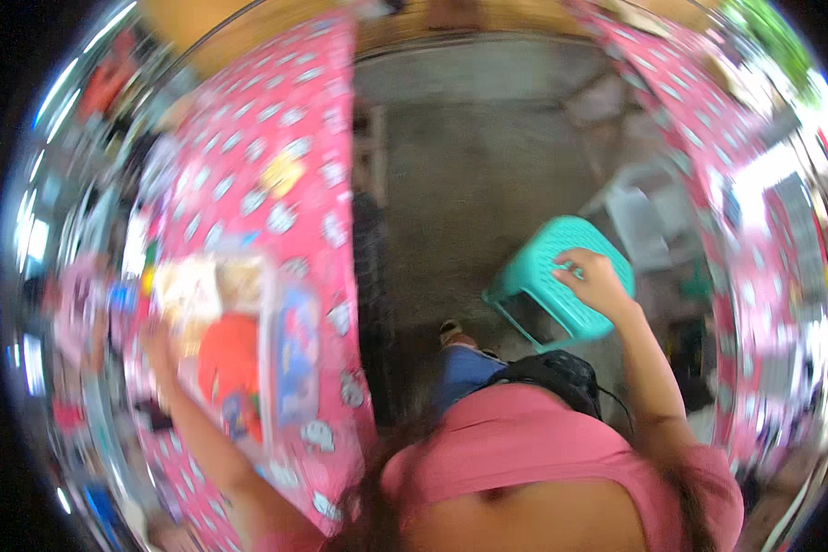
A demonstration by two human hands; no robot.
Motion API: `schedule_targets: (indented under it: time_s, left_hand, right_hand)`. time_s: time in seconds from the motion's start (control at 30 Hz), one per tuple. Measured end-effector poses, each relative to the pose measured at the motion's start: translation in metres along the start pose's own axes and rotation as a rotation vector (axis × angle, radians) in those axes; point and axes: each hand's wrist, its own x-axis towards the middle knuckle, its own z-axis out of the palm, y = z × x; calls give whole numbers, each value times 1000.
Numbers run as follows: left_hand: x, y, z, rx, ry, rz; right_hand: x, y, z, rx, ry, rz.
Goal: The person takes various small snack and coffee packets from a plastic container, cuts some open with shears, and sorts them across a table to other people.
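Observation:
On the left, my left hand (pixel 159 348) reaches to the far side of a clear plastic box (pixel 267 322). It is smeared by motion, so its grip cannot be made out. Inside the box are a round red-orange item (pixel 228 357) and pale flat items (pixel 189 293), too blurred to name. My right hand (pixel 595 281) hovers over a teal plastic stool (pixel 569 241) on the floor. Its fingers are loosely curled, with a gap between thumb and forefinger and nothing visible in them. Whether it touches the stool is unclear.
Pink patterned cloth covers a table (pixel 327 230) on my left, bearing a yellow item (pixel 282 175). Another pink-covered table (pixel 722 184) runs along the right. A whitish plastic chair (pixel 637 221) stands beyond the stool. Grey floor (pixel 460 175) lies between the tables.

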Motion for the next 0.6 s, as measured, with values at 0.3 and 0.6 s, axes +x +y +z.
schedule_targets:
  time_s: [0.3,0.6]
  left_hand:
    - [-59,123,-69,-21,73,46]
    - [-193,207,-58,33,-469,-123]
  right_hand:
    - [46,-123,38,337,-43,-443]
    - [116,-376,197,188,-1156,-1510]
